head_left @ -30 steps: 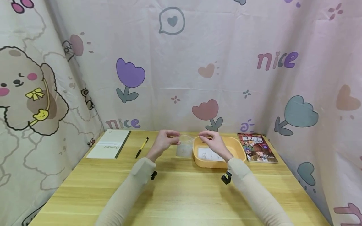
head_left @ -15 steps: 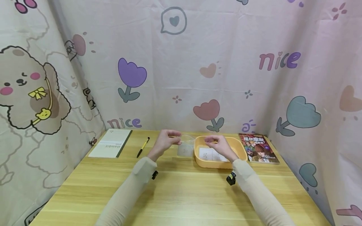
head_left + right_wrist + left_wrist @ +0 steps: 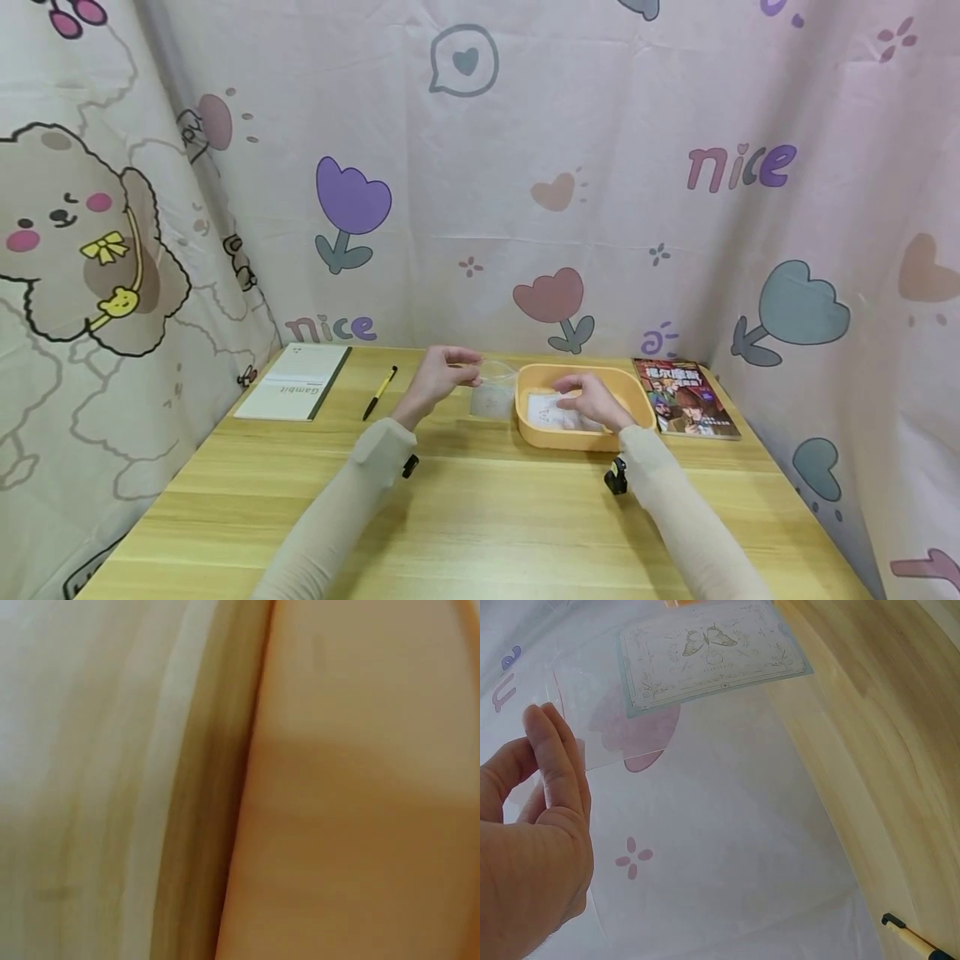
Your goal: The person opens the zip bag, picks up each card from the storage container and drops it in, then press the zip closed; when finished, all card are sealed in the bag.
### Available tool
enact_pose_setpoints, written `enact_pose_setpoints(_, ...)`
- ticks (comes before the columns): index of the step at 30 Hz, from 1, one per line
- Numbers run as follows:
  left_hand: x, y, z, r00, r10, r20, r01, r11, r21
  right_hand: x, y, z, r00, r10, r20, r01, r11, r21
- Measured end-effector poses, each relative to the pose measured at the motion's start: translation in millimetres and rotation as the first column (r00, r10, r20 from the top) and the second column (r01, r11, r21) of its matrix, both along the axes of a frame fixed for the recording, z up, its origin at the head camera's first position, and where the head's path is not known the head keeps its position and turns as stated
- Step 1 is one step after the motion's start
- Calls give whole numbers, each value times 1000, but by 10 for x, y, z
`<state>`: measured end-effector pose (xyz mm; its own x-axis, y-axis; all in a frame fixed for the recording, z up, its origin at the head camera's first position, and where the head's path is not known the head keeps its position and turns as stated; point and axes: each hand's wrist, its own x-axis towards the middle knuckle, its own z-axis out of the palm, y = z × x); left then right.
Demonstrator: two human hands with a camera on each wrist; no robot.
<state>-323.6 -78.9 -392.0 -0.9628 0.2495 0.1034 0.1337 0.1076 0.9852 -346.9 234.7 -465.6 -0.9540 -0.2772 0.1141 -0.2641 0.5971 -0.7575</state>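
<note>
My left hand [image 3: 441,382] pinches the top edge of a clear plastic bag [image 3: 492,400]. The bag hangs above the table with its mouth gaping. In the left wrist view, a pale card with a butterfly print [image 3: 716,660] shows in or behind the clear plastic, out beyond the fingertips of the left hand [image 3: 544,810]. My right hand [image 3: 596,402] is over the yellow-orange basket [image 3: 570,438], thumb and fingers bent and apart, with nothing visible between them. Below its fingertips lies a white printed packet [image 3: 546,413]. The right wrist view is blurred and shows the basket wall [image 3: 345,847] but no hand.
On the left lie a white notebook [image 3: 292,382] and a yellow-black pen [image 3: 380,392]. A comic-covered book [image 3: 686,397] lies against the basket's right side. A printed curtain [image 3: 450,192] hangs behind the wooden table [image 3: 480,525].
My right hand has left the bag's mouth and moved right and down into the area over the basket. My left hand still holds the bag at nearly the same place.
</note>
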Motion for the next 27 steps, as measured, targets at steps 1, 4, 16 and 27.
enact_pose_setpoints(1, -1, 0, -2, 1000, 0, 0, 0, 1000, 0, -9, 8, -11, 1000, -4, 3, 4, 1000, 1)
enact_pose_setpoints(4, -4, 0, -10, 1000, 1, 4, -1, 1000, -1, -30, 24, -37, 999, -12, 33, 13, 1000, -8)
enact_pose_setpoints(16, -9, 6, -44, 1000, 3, -12, -3, 1000, 26, -80, 37, -61, 993, 39, 110, -52, 991, 125)
enact_pose_setpoints(27, 19, -1, -35, 1000, 3, -16, -2, 999, 34, -75, 21, -99, 993, 45, 110, -66, 978, 199)
